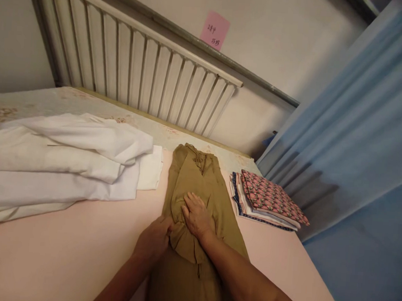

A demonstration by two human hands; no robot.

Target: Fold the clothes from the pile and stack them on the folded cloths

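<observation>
Cloth of an olive shade is occupying the middle of the bed: one long olive garment [185, 278] is lying on the pink sheet [87, 252], its tied neckline [198, 159] pointing toward the far edge and its length running down to the near side. The person's right hand [198, 217] is resting palm-down on the garment, fingers a little spread, pressing the fabric flat. The left hand [155, 236] is curling in from the left and appears to be pinching the edge of what looks like a flared sleeve [185, 245]; I am not seeing its thumb clearly.

Judging from how things are lying, the work is standing partway along. The sleeve is already sitting across the body, though its flared end is still creasing and puckering near the left hand. The near part is lying long, not doubled over, so the garment is not yet forming a compact shape.

To the right, a folded stack [242, 199] is sitting tidily, a red patterned cloth [273, 197] topping it. To the left, white cloth [83, 160] is sprawling in a loose heap, looking unfolded. Beyond the far edge, a radiator [138, 68] is lining the wall.
</observation>
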